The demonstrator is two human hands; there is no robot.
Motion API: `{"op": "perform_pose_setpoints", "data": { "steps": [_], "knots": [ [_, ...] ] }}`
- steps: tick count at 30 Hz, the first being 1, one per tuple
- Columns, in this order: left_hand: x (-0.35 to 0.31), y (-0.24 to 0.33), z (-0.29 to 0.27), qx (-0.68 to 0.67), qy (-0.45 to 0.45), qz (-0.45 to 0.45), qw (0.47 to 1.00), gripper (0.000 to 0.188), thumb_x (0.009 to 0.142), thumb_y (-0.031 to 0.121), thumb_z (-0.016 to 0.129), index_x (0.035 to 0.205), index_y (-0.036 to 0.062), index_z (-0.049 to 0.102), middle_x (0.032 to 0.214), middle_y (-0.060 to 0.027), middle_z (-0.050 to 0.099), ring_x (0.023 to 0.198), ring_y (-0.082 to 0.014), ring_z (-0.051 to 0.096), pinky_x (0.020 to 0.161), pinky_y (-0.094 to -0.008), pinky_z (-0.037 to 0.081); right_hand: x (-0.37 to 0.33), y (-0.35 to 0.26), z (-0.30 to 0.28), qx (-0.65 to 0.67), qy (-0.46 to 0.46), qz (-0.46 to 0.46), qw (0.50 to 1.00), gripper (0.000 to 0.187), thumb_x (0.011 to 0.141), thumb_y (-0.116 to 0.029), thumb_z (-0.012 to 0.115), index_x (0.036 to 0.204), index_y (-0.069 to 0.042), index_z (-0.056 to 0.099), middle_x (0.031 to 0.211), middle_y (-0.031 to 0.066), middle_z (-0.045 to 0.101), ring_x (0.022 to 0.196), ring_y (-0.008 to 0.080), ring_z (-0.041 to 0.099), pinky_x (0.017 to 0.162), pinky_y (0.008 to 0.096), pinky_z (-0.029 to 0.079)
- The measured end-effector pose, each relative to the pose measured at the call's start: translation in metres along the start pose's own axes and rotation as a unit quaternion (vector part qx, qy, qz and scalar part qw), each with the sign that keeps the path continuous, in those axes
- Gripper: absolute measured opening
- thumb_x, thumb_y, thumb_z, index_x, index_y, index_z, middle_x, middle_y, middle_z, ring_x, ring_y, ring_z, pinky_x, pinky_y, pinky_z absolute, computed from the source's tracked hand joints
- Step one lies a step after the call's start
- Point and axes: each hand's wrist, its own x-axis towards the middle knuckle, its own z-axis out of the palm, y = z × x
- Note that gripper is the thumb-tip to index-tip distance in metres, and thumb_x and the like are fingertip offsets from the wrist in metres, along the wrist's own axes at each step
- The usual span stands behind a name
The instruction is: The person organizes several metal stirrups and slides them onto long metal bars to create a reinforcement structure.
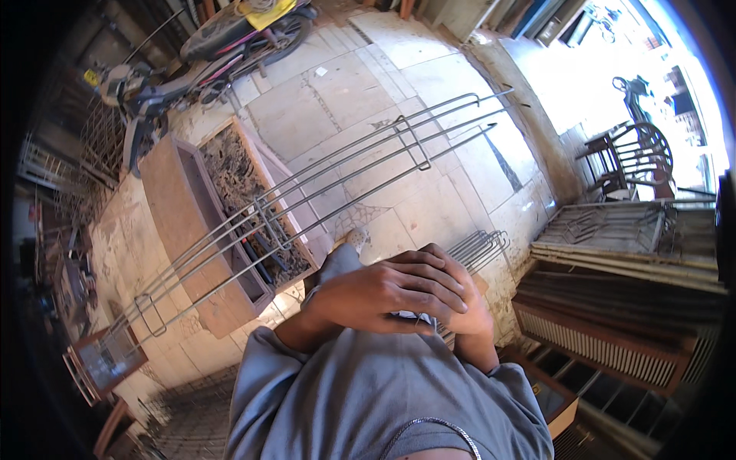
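My left hand (387, 290) lies across my right hand (468, 307) in front of my grey shirt, its fingers pressed together and bent over it. Between the hands, a small pale and dark thing (410, 315) shows in part; it is too covered to name. The right hand's fingers are mostly hidden under the left. Beyond them a long rebar cage (337, 170) of thin steel rods, with rectangular stirrups (412, 143) around them, stretches from lower left to upper right. Neither hand touches it. Close past my right hand lies a bundle of bent steel rods (481, 249).
The cage passes over a wooden box (172, 192) filled with dark debris. A motorcycle (222, 61) stands at upper left. To the right are a dark chair (632, 157), stacked metal grilles (606, 234) and a slatted wooden panel (598, 337). The tiled floor (337, 100) is dusty.
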Motion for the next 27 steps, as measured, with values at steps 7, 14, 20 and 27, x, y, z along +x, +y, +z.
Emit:
{"op": "perform_pose_setpoints", "data": {
  "steps": [7,14,20,27],
  "knots": [
    [0.017,0.004,-0.049,-0.011,-0.013,-0.029,0.999,0.016,0.081,0.018,0.074,0.094,0.0089,0.069,0.106,-0.0015,0.072,0.103,-0.0193,0.066,0.095,-0.0358,0.048,0.05,0.002,-0.027,0.07,-0.206,-0.016,0.976,0.033,0.076,-0.011,0.068,0.103,0.005,0.058,0.09,0.0203,0.064,0.085,0.0371,0.064,0.073,0.0392,0.05],
    [0.057,0.006,0.002,-0.011,0.201,-0.039,0.979,0.007,0.081,0.006,0.074,0.086,0.0007,0.074,0.087,-0.0112,0.073,0.079,-0.0261,0.073,0.075,-0.0372,0.059,0.061,0.021,-0.07,0.194,-0.302,-0.038,0.932,0.034,0.073,-0.016,0.074,0.093,0.005,0.057,0.077,0.0168,0.062,0.073,0.0352,0.065,0.064,0.0376,0.051],
    [0.094,0.003,0.072,0.231,0.332,-0.056,0.913,0.008,0.083,0.01,0.071,0.081,0.0023,0.072,0.076,-0.0134,0.073,0.081,-0.0244,0.074,0.086,-0.0508,0.055,0.053,0.05,-0.117,0.306,-0.361,-0.044,0.88,0.016,0.081,-0.01,0.063,0.088,0.002,0.055,0.073,0.0129,0.059,0.063,0.0315,0.062,0.056,0.0353,0.048],
    [0.107,-0.002,0.165,0.209,0.674,0.01,0.708,0.014,0.081,0.012,0.079,0.081,0.0052,0.067,0.075,-0.0134,0.072,0.074,-0.026,0.073,0.074,-0.0427,0.057,0.039,0.064,-0.14,0.254,-0.582,-0.132,0.761,0.017,0.099,-0.017,0.053,0.096,0.0,0.052,0.074,0.012,0.055,0.062,0.0301,0.055,0.058,0.0378,0.044]
  ]
}}
